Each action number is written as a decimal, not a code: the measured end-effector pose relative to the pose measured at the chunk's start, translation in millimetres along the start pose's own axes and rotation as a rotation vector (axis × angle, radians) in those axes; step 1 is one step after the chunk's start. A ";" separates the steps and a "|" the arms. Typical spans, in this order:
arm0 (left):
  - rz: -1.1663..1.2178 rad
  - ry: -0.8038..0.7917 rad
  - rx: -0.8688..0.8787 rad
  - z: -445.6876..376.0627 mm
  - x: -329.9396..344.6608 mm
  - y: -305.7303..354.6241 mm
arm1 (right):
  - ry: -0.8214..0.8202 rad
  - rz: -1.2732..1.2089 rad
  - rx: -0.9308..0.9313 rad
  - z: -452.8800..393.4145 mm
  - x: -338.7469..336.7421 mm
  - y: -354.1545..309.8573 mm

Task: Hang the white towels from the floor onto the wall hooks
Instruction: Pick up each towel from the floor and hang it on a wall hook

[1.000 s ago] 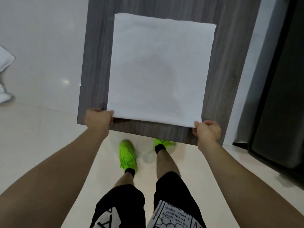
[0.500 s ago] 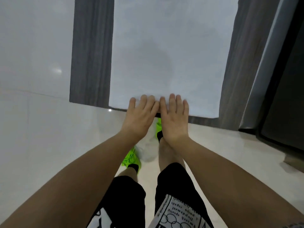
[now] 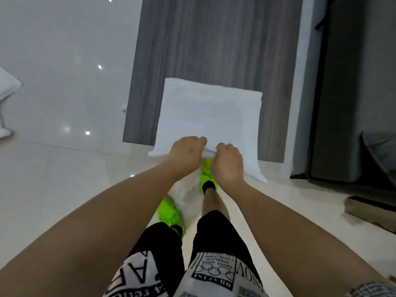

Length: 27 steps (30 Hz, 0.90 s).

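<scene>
**Head cam: both hands on lower edge of white towel**

Head view, looking down past arms and legs to the floor. White towel [image 3: 209,116] hangs flat vs. a grey wood-grain panel [image 3: 216,46]; top edge sits partway up the panel, bottom edge is bunched at the middle and pulled toward the person, so lower corners flare out left and right. Bottom right corner reaches below the panel's lower edge, over the floor [image 3: 53,179].

Left hand [image 3: 186,151] grips the towel's lower edge, fingers curled over the fabric, knuckles up. Right hand [image 3: 227,161] just beside it, also curled round the same edge; a small roll of cloth shows between the two hands. Hands nearly touching, both closed on fabric. No hook visible in this view, so can't tell how the towel is held up at the top.

Below the hands: green shoes [image 3: 170,213], black socks, black-and-white printed shorts [image 3: 218,264]. Right foot is forward, close under the towel; left foot further back.

Surroundings: glossy pale wall [image 3: 64,61] left of panel, w/ light reflections. More white cloth [image 3: 7,86] at far left edge, only partly in frame, can't tell what it is. Dark furniture [image 3: 351,103] on the right, and a wooden block [image 3: 370,213] on the floor near it, well apart from the towel.
</scene>
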<state>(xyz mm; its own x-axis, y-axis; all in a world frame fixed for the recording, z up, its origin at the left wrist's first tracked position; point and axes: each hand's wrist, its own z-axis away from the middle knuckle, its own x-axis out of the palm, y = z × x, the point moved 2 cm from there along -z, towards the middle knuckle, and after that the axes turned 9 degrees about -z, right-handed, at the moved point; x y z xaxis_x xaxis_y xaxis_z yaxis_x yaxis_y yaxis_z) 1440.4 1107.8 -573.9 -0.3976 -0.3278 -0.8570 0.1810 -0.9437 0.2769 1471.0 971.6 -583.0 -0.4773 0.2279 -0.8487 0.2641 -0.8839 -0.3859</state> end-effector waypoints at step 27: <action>0.117 1.042 -0.822 349.6 -464.7 -182.6 | 0.137 -0.165 -1.378 42.7 -330.2 -557.6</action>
<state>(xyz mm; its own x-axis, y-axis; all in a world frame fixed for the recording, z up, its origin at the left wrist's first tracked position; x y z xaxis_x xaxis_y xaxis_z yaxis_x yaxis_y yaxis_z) 1277.7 1416.7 -74.3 0.4596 0.1306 -0.8785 0.7999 -0.4907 0.3455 1445.5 1371.8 -72.2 -0.5198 0.3969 -0.7565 0.8543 0.2478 -0.4570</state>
